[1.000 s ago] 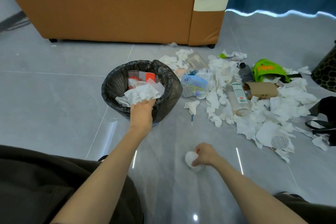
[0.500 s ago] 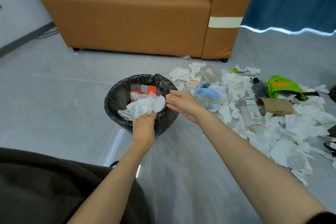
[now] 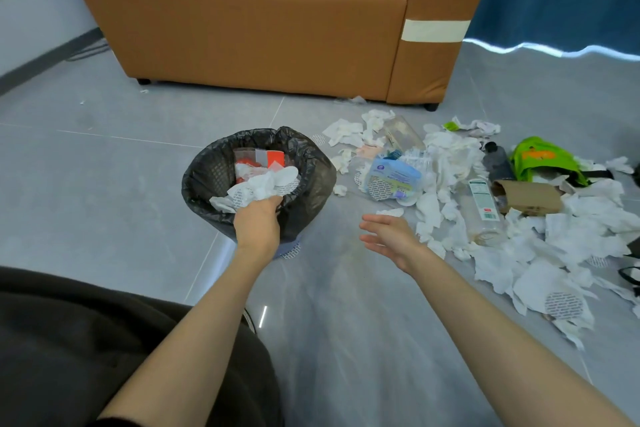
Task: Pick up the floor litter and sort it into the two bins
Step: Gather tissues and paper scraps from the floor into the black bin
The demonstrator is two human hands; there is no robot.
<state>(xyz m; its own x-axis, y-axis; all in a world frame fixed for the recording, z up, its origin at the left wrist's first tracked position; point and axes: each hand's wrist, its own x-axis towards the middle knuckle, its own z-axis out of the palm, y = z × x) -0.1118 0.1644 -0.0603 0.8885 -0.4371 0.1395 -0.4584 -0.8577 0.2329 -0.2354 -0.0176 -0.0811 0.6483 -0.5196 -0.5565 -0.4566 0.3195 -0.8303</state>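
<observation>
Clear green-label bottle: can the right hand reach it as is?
Probably yes. The right hand is open and empty; the clear bottle lies on its side just right of it, only loose tissues between. The left hand grips a tissue wad over the bin.

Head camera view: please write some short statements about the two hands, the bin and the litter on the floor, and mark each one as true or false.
1. The left hand holds a wad of white tissues over the black-lined bin. True.
2. The right hand grips a bottle. False: it is open and holds nothing; the clear plastic bottle lies on the floor.
3. The bin has nothing inside. False: red and white packaging is in it, under the tissues.
4. A green bag lies on the floor to the right of the bin. True.
</observation>
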